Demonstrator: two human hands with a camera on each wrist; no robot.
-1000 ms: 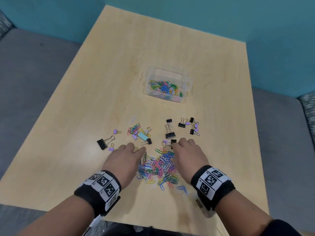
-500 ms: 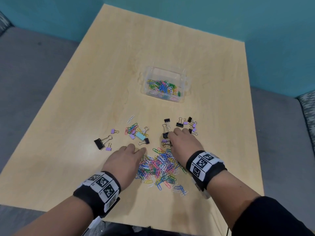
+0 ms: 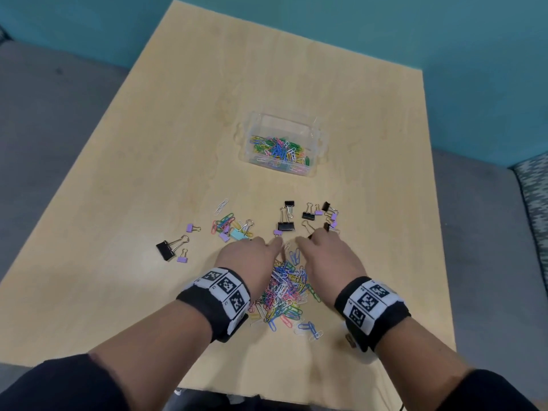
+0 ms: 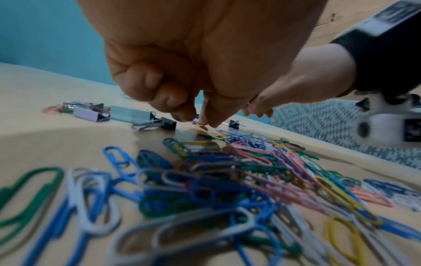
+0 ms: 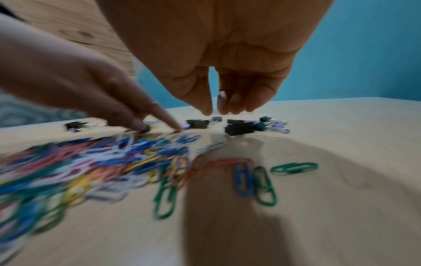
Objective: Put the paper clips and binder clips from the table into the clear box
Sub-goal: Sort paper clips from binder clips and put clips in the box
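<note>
A clear box with coloured paper clips in it stands mid-table. Near me lies a heap of coloured paper clips, also in the left wrist view. Beyond it, black and purple binder clips are scattered. My left hand reaches over the heap; its thumb and index tips meet at the gold handle of a small purple binder clip, other fingers curled. My right hand hangs over the black clips. Its thumb and fingers point down with a narrow gap, holding nothing I can see.
More clips lie at the left: a light blue binder clip among paper clips and a large black one. The wooden table ends close at my right and front. A patterned cushion sits off the right edge.
Both hands left the sides of the paper clip heap. The right one went forward to the black binder clips. The left one shifted right and forward to the purple clip.
</note>
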